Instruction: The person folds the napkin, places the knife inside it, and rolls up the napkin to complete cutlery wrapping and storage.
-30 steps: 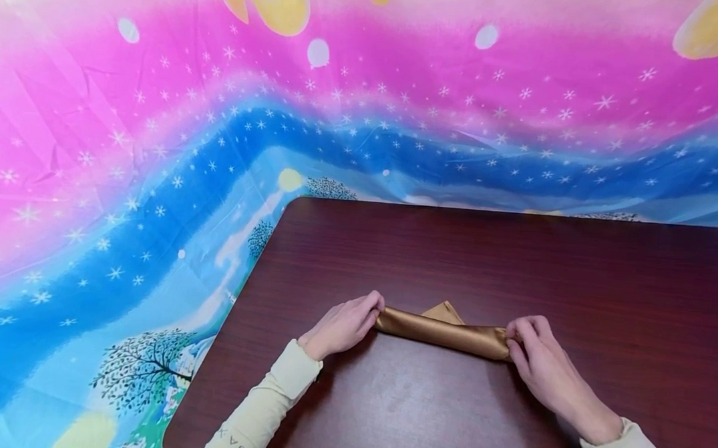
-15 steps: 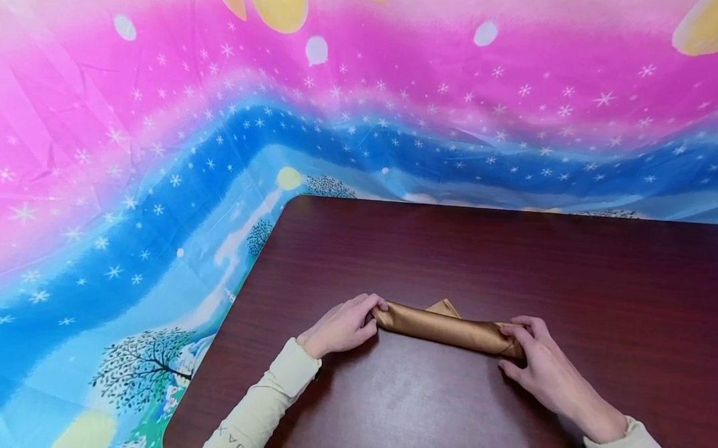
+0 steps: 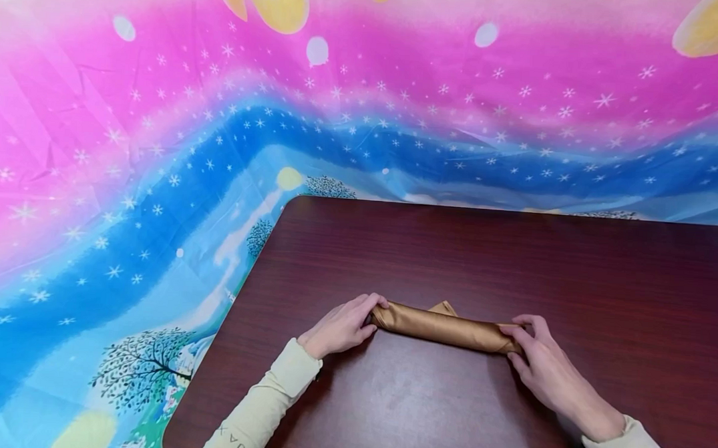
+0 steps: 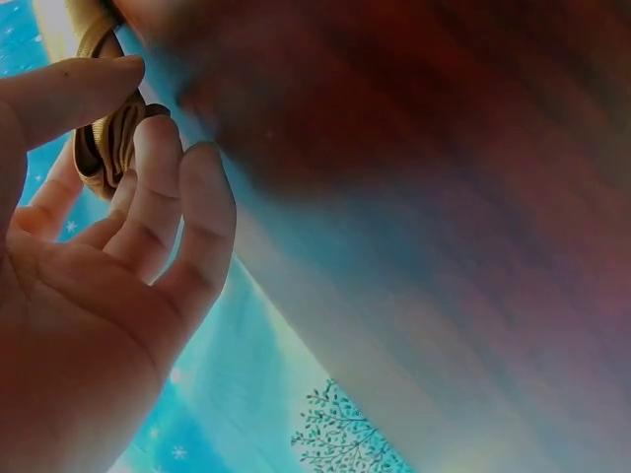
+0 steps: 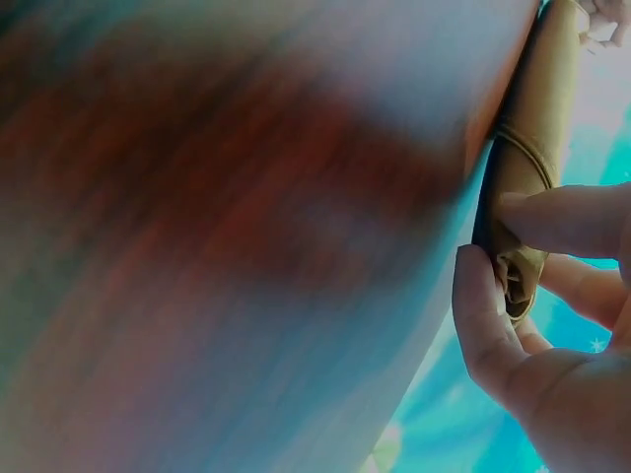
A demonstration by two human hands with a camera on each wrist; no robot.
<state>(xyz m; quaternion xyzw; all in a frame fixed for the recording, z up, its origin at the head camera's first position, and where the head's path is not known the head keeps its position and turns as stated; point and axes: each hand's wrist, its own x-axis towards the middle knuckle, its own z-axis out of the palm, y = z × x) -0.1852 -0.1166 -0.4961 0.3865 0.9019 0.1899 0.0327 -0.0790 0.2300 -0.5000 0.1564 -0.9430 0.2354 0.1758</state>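
A shiny gold-brown cloth, rolled into a tube, lies crosswise on the table in the head view. A small pointed corner of it sticks out behind the roll. At the roll's left end, my left hand holds it between thumb and fingers. The left wrist view shows the folded layers of that end of the cloth between the digits of the left hand. My right hand grips the opposite end. Seen from the right wrist, the thumb of the right hand presses on the rolled cloth, with fingers around its end.
The dark red-brown wooden table has a rounded far left corner. Behind it and along its left side hangs a pink and blue backdrop printed with snowflakes and trees.
The cloth has been rolled slightly farther, and less of its corner shows behind. My right hand's thumb came away from the roll half a second ago and is now back against it.
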